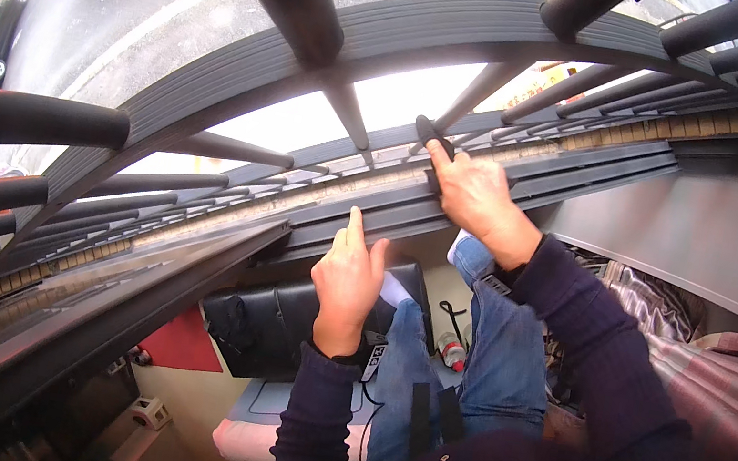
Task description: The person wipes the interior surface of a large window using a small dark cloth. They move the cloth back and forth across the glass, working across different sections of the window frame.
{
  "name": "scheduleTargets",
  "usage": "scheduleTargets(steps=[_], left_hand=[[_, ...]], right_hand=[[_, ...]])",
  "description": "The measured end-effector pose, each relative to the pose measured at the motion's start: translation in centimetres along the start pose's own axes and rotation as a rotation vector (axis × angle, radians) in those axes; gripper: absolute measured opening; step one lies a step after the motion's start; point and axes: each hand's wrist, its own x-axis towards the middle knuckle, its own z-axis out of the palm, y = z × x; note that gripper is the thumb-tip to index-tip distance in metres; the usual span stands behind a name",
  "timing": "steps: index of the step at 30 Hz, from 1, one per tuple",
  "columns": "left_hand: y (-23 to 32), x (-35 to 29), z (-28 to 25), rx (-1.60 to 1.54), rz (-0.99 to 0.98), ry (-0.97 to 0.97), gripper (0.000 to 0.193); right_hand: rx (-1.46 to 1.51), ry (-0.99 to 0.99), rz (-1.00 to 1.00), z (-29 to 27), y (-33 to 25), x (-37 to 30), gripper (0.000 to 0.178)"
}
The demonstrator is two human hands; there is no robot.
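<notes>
The person looks down along a dark grey window track [493, 178], a grooved metal sill with several parallel channels that curves across the picture from lower left to upper right. The right hand [476, 194] lies on this track, fingers curled over a small dark grey tool [430, 134] whose rounded upper end sticks up above the fingertips; the hand is clamped on it, pressing it against the channels. The left hand [346, 285] is lower and nearer the body, well apart from the right one. Its index finger points straight up and touches the lower edge of the track, the thumb stands out to the side, and the remaining fingers are folded; it holds nothing.

Both arms wear dark navy knitted sleeves [596, 353]. A dark wrist band [349, 355] sits at the left wrist.

Beyond the track, dark round metal bars [29, 119] of a window grille fan outward, and past them lies a grey road [162, 14] far below, with a dark parked car [0, 27] at the left edge.

Under the hands, the person's legs in blue jeans [491, 346] stand on a pale floor [198, 397]. Beside them are a black case [277, 322], a red mat [182, 341], a small clear plastic bottle [451, 350] and a pale pink cushion [244, 442]. A striped fabric [656, 310] lies at the right.
</notes>
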Motion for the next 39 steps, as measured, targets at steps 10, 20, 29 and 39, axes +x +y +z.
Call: scheduleTargets(steps=[10,20,29,39], left_hand=[[0.0,0.0,-0.4,-0.033,-0.061,-0.063,0.056],[0.7,0.3,-0.5,-0.014,-0.079,-0.113,0.054],[0.4,0.2,0.3,0.067,0.047,0.015,0.061],[0.6,0.1,-0.8,-0.057,-0.065,-0.084,0.057]], right_hand=[[-0.405,-0.078,-0.153,-3.1,10.1,-2.3,0.048],[0.654,-0.170,0.043,-0.2,5.8,1.9,0.065],[0.134,-0.011,0.075,0.7,2.9,-1.0,0.064],[0.091,-0.018,0.151,1.5,1.0,-0.7,0.056]])
